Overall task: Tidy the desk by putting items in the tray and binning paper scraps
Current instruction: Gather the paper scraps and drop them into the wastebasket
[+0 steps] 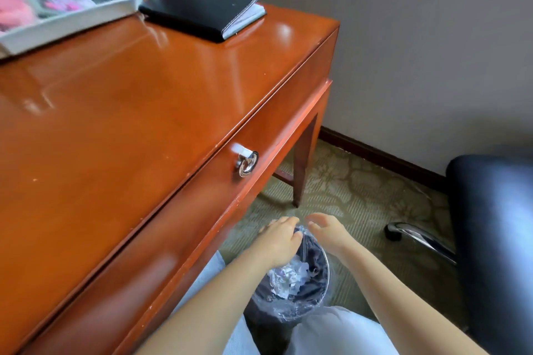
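White crumpled paper scraps (284,275) lie inside the plastic-lined bin (317,277) at the lower centre of the frame, beside the wooden desk (115,124). The left hand (281,239) and right hand (327,232) hover over its far rim, fingers relaxed, grasping nothing. The grey tray (66,27), upper left, holds assorted items.

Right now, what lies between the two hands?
Head view: the far rim of the bin, plastic-lined, shows between left hand and right hand.

Bright soft daylight, glare streaks on desk (121,112); blurred tray (72,20), wide-angle bending
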Motion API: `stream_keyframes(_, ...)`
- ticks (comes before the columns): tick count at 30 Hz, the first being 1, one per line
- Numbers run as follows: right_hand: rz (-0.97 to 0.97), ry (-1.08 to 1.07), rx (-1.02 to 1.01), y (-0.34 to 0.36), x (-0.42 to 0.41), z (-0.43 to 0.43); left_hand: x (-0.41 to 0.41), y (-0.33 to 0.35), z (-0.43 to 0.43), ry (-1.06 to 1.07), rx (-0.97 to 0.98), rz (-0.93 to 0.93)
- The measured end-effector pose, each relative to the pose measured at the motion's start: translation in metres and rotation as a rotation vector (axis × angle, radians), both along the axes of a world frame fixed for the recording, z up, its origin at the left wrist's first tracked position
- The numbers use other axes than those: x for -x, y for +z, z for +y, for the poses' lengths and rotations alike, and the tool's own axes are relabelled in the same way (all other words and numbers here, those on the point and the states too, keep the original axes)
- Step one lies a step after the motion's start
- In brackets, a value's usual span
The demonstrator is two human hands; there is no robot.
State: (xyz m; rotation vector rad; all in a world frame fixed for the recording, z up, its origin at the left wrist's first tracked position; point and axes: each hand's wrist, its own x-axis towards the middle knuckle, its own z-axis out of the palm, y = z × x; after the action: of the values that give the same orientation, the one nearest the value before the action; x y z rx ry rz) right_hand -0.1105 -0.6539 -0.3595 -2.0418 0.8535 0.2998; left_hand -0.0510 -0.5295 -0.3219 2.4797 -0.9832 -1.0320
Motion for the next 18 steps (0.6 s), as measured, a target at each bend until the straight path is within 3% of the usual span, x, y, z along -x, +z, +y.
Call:
stream_keyframes(6,-0.111,0.03,0.127,0.081,0.009,0.003,0.007,0.077,0.011,-0.069,0.061,-0.101)
stream_keyframes(18,-0.326,0.305,0.481,0.246,0.015,0.052,0.032,0.239,0.087,-0.172,0.13,-0.434)
